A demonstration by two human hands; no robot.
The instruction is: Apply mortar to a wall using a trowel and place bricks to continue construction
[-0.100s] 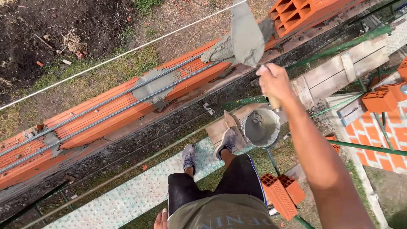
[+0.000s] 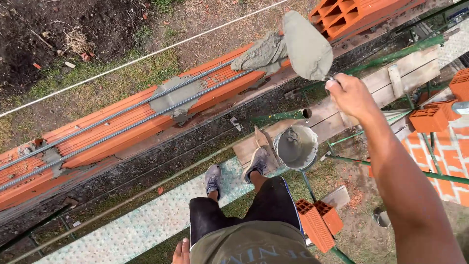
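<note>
Outdoor building site, seen from a scaffold. Unfinished wall [image 2: 127,128] of hollow red bricks with two rebars [image 2: 117,122] along the top and wet mortar [image 2: 173,95] on it. Taut guide string [image 2: 146,56] above grass and bare soil. Green scaffold frame [image 2: 391,54], planks [image 2: 381,83], mortar bucket [image 2: 295,146], loose bricks [image 2: 320,222].

Grey mortar [image 2: 261,54], orange ribbed bricks [image 2: 122,129], seemingly pale speckled plank [image 2: 146,225]

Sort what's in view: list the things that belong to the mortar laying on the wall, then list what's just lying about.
In use: trowel loaded with mortar, in the right hand; mortar bucket; brick wall top with two steel bars; string line.

Lying about: loose bricks by the legs; brick stack; left hand, idle.
</note>
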